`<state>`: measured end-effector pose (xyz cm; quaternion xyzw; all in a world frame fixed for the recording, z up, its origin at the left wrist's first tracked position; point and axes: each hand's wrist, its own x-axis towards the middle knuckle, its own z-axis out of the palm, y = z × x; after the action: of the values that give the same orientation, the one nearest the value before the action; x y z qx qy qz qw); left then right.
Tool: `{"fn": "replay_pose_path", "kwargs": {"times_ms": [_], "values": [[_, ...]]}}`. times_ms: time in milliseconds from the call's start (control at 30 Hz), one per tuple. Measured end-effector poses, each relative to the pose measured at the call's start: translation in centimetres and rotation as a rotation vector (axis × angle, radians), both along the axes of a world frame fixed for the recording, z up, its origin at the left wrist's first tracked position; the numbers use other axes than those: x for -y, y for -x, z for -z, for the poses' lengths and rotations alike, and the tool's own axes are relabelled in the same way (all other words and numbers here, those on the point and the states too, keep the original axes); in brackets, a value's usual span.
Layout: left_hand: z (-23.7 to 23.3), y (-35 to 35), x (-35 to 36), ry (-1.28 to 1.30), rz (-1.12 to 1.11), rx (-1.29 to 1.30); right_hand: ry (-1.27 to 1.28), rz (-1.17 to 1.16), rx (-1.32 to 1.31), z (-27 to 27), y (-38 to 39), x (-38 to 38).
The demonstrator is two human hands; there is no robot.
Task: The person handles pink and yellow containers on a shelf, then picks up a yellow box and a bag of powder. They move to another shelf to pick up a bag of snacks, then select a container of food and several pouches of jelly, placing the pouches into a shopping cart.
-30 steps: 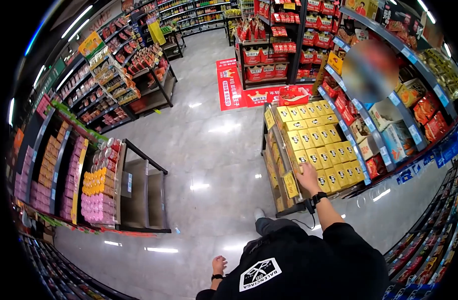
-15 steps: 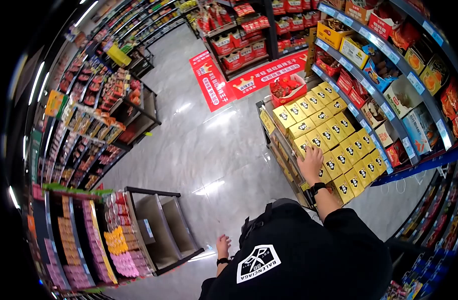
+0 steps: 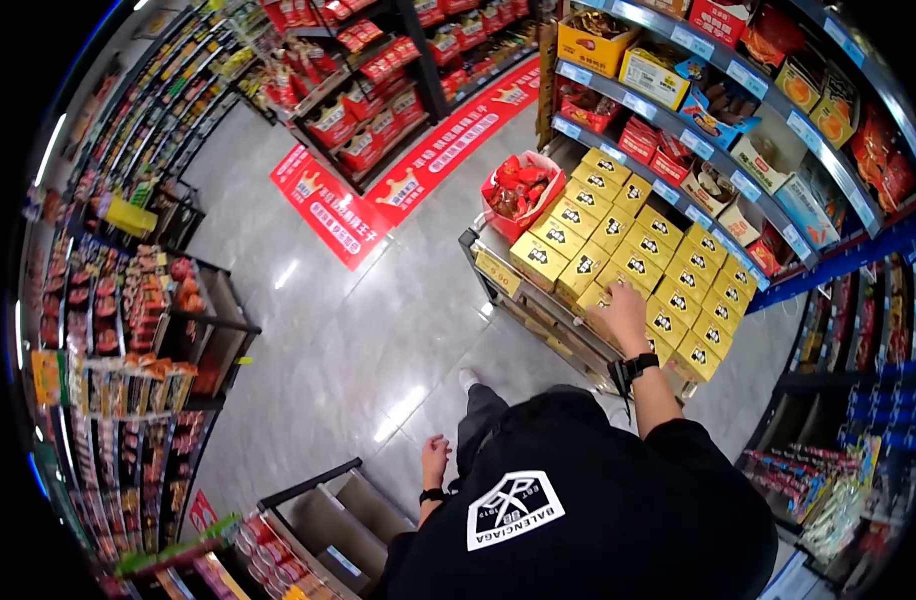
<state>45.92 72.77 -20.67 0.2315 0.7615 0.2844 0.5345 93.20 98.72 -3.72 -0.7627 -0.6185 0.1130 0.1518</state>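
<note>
My right hand (image 3: 621, 312) reaches over the front edge of a low display and touches the tops of the gold boxes (image 3: 636, 262), its fingers slightly bent and apart. The boxes stand in tight rows, each with a black-and-white emblem. No box appears lifted. My left hand (image 3: 435, 460) hangs low beside my body over the floor, fingers loosely curled, with nothing visible in it. A red carton (image 3: 523, 192) of red-wrapped packets sits at the far left corner of the boxes. A yellow price tag (image 3: 499, 272) is fixed to the display's front.
Stocked shelves (image 3: 723, 110) rise behind the boxes. A grey display stand (image 3: 343, 535) is near my left hand. Red printed mats (image 3: 328, 205) lie on the grey tiled floor (image 3: 348, 330). More racks (image 3: 128, 330) line the left side.
The view has shifted, so the gold boxes and mats appear further left and the grey stand lower. My right hand stays at the boxes. One foot now shows.
</note>
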Motion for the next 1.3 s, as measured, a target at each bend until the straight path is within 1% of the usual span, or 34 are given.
{"fn": "replay_pose_path", "kwargs": {"times_ms": [67,133,167,200,233,267,333,367,400,467,500,533,567,600,667,733,800,833,867,933,1000,1067,1133,1200,1267,1300], "values": [[-0.7,3.0,-2.9,0.009,0.090,0.001,-0.010,0.091,-0.044,0.5,0.6,-0.4],[-1.4,6.2,-5.9,0.011,0.166,-0.014,-0.002,0.171,-0.011,0.4,2.0,-0.9],[-1.9,9.0,-8.6,-0.019,0.146,-0.004,-0.001,0.256,0.004,0.3,3.8,-1.4],[-1.9,10.4,-9.7,-0.013,0.171,0.000,-0.011,0.312,0.019,0.1,4.5,-1.8],[-1.9,11.8,-11.0,-0.013,0.157,0.001,-0.062,0.329,-0.042,0.1,5.5,-2.2],[-1.8,13.1,-12.4,-0.014,0.143,0.002,-0.059,0.351,-0.036,0.2,6.6,-2.5],[-1.5,15.6,-14.9,0.003,0.186,0.009,-0.172,0.274,-0.115,0.5,8.6,-3.2],[-1.3,16.7,-16.2,0.005,0.234,-0.009,-0.182,0.240,-0.152,0.6,9.3,-3.2],[-1.5,17.3,-17.8,0.003,0.282,-0.027,-0.182,0.257,-0.148,0.8,9.9,-3.2],[-1.9,17.9,-21.1,-0.009,0.331,-0.062,-0.229,0.213,-0.054,1.5,10.7,-3.8],[-2.1,18.1,-22.7,-0.032,0.366,-0.083,-0.153,0.245,-0.106,1.8,10.9,-4.2],[-1.9,18.1,-24.2,-0.055,0.400,-0.102,-0.152,0.260,-0.106,1.7,11.3,-4.5],[-1.6,18.0,-26.0,-0.076,0.433,-0.111,-0.155,0.280,-0.028,1.7,11.8,-5.0],[-1.8,17.6,-27.6,-0.076,0.446,-0.111,-0.156,0.299,0.050,1.6,12.1,-5.5],[-1.8,16.1,-31.4,-0.168,0.537,-0.126,-0.120,0.342,0.031,1.4,12.5,-6.9],[-2.7,13.6,-34.9,-0.185,0.583,-0.160,-0.082,0.387,0.004,1.2,12.7,-7.8],[-2.9,11.2,-38.7,-0.283,0.766,-0.196,-0.046,0.383,0.007,1.2,12.6,-8.8],[-3.9,9.3,-41.0,-0.273,0.849,-0.207,-0.050,0.381,0.002,1.4,12.4,-9.1],[-5.0,7.4,-42.5,-0.323,0.914,-0.234,-0.068,0.418,-0.013,1.7,12.1,-9.4],[-6.5,3.7,-46.0,-0.353,1.049,-0.197,-0.003,0.362,-0.009,0.9,12.0,-9.5],[-7.6,0.1,-49.1,-0.412,1.197,-0.099,0.006,0.417,-0.047,0.1,12.2,-9.3],[-9.2,-3.8,-51.8,-0.421,1.316,-0.099,0.070,0.355,-0.065,-0.6,12.1,-9.2],[-10.7,-6.8,-53.6,-0.470,1.440,-0.071,0.037,0.391,-0.069,0.1,12.1,-8.9],[-11.9,-8.7,-54.7,-0.460,1.499,-0.067,-0.077,0.376,-0.070,0.1,12.5,-8.4],[-12.3,-10.1,-55.7,-0.469,1.637,-0.057,-0.056,0.383,-0.059,-0.4,12.5,-8.4],[-12.9,-10.5,-56.4,-0.503,1.767,-0.084,-0.058,0.339,-0.081,-1.0,12.8,-8.4]]}}
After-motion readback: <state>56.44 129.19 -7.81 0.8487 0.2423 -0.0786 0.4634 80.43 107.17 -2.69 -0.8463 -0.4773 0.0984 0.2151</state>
